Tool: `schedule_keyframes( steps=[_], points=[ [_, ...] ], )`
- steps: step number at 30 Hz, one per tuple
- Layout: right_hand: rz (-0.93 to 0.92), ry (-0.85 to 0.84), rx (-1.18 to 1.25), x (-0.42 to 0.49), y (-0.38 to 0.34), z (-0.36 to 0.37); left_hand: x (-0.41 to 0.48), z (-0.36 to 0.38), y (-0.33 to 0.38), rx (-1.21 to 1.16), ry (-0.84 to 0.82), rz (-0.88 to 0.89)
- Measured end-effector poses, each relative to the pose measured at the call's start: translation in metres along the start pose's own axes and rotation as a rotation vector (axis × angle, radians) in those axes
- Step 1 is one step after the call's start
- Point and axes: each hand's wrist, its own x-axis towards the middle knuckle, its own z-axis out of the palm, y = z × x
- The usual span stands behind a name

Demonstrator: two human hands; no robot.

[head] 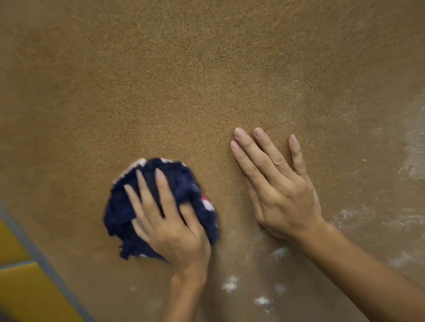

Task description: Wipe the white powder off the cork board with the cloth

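The brown cork board (203, 76) fills almost the whole view. A crumpled dark blue cloth (126, 208) with white and red patches lies on its lower left part. My left hand (170, 226) lies over the cloth and grips the wad, pressing it against the board; the hand and cloth are slightly blurred. My right hand (278, 182) rests flat on the board to the right of the cloth, fingers straight and holding nothing. White powder (230, 284) lies in small clumps below both hands. More powder is smeared in a band along the right side (418, 152).
The board's grey edge (40, 256) runs diagonally across the lower left corner. Beyond it is a yellow surface (15, 286) with a grey seam.
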Motion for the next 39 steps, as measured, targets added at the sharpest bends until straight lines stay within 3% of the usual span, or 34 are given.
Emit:
schedule_keyframes(
  steps=[3,5,11,18,24,29,31,34,36,39],
  points=[
    [-0.003,0.005,0.013,0.0,0.0,-0.001,-0.056,0.001,0.005,0.031,-0.166,0.455],
    [-0.008,0.011,0.049,0.0,0.001,-0.002,-0.051,0.003,0.0,0.03,-0.191,0.607],
    [0.022,-0.009,0.167,0.004,0.0,-0.011,0.004,-0.013,0.022,-0.048,-0.003,0.257],
    [0.206,-0.051,0.16,-0.005,-0.04,-0.034,0.011,-0.038,0.03,-0.337,-0.167,0.105],
    [0.203,-0.051,0.076,-0.041,-0.073,-0.051,0.008,-0.056,0.053,-0.516,-0.338,-0.038],
    [0.529,0.068,0.361,-0.036,-0.054,-0.053,0.004,-0.056,0.064,-0.619,-0.366,-0.012],
    [0.511,0.09,0.296,-0.025,-0.037,-0.053,0.004,-0.052,0.066,-0.648,-0.338,0.019],
    [0.409,0.135,0.002,-0.015,-0.026,-0.051,0.012,-0.044,0.064,-0.669,-0.313,0.02],
    [0.271,0.129,0.021,-0.02,-0.04,-0.049,0.016,-0.043,0.062,-0.742,-0.348,-0.024],
    [0.125,-0.049,0.152,-0.039,-0.067,-0.042,0.023,-0.049,0.054,-0.861,-0.419,-0.021]
  ],
)
